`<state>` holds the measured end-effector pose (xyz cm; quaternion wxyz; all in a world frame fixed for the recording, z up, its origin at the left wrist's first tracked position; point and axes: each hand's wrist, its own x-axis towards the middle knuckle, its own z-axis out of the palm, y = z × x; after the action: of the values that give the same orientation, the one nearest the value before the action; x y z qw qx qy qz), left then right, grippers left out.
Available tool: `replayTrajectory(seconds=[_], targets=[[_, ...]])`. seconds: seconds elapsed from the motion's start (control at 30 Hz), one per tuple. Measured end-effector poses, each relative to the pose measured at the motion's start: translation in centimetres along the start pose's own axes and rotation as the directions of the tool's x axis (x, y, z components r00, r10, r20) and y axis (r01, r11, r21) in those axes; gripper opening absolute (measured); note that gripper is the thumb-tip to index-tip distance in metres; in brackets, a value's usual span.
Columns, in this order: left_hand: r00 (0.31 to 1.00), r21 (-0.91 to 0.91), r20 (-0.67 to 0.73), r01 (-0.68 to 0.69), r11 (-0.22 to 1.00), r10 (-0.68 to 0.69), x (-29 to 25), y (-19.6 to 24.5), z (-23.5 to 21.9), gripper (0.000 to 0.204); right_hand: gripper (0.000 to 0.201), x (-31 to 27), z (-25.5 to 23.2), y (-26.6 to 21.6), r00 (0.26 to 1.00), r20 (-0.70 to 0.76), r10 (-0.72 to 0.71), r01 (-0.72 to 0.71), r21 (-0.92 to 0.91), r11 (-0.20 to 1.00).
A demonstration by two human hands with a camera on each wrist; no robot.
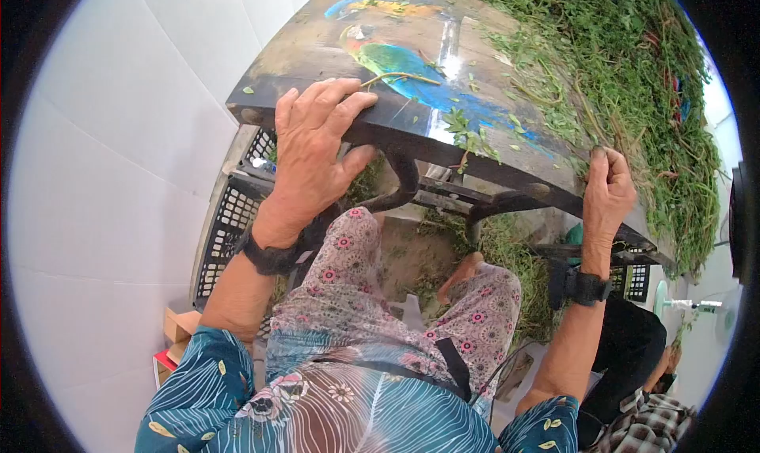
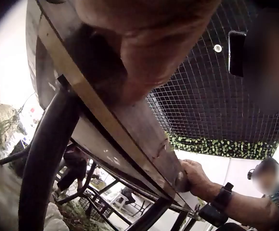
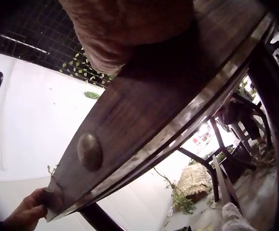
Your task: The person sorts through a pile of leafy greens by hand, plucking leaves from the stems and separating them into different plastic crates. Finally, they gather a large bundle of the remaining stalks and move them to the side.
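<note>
My left hand [image 1: 313, 152] rests over the near edge of a dark table [image 1: 301, 37] painted with a parrot. Its fingers lie on the tabletop and its thumb points out below the edge. A thin yellowish stem [image 1: 400, 76] lies just beyond its fingertips. At the right part of the same edge is my right hand [image 1: 609, 190], thumb and fingers bent together beside loose green stems [image 1: 566, 105]. I cannot tell whether a stem is between them. In the right wrist view the left hand [image 3: 29, 209] shows at the far end of the table edge.
A large heap of leafy green stems [image 1: 617, 49] covers the table's far right side. Leaf bits [image 1: 469, 132] lie near the front edge. Black crates [image 1: 226, 231] stand below on the left; curved table legs [image 1: 400, 184] rise underneath. Another person's checked sleeve [image 1: 649, 421] shows at lower right.
</note>
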<state>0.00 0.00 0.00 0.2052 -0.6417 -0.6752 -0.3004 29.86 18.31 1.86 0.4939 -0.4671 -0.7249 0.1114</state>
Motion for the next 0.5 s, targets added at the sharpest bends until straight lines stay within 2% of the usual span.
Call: replayTrajectory(seconds=[0.07, 0.2, 0.23, 0.3, 0.5], targets=[[0.999, -0.007, -0.041, 0.018, 1.0, -0.018, -0.1, 0.0, 0.3, 0.048, 0.017, 0.1, 0.1, -1.0, 0.998, -0.041, -0.051, 0.049, -0.036, 0.998], [0.999, 0.0, -0.014, 0.031, 1.0, -0.031, 0.5, 1.0, -0.6, 0.051, 0.015, -0.3, -0.3, -1.1, 0.999, -0.039, -0.012, 0.012, 0.011, 1.0], [0.999, -0.012, -0.02, 0.038, 0.999, -0.038, 0.5, 1.3, -0.6, 0.051, 0.014, -0.2, -0.6, -1.1, 0.996, -0.047, -0.076, 0.075, -0.022, 0.997], [0.999, -0.025, -0.032, 0.039, 0.999, -0.04, 0.7, 1.5, -0.8, 0.051, 0.013, -0.1, -0.6, -1.3, 0.999, -0.04, -0.031, 0.032, 0.015, 0.999], [0.998, -0.037, -0.006, 0.064, 0.997, -0.064, 0.7, 1.4, -1.4, 0.053, 0.013, -0.2, -0.4, -1.7, 0.998, -0.034, -0.056, 0.055, -0.026, 0.998]])
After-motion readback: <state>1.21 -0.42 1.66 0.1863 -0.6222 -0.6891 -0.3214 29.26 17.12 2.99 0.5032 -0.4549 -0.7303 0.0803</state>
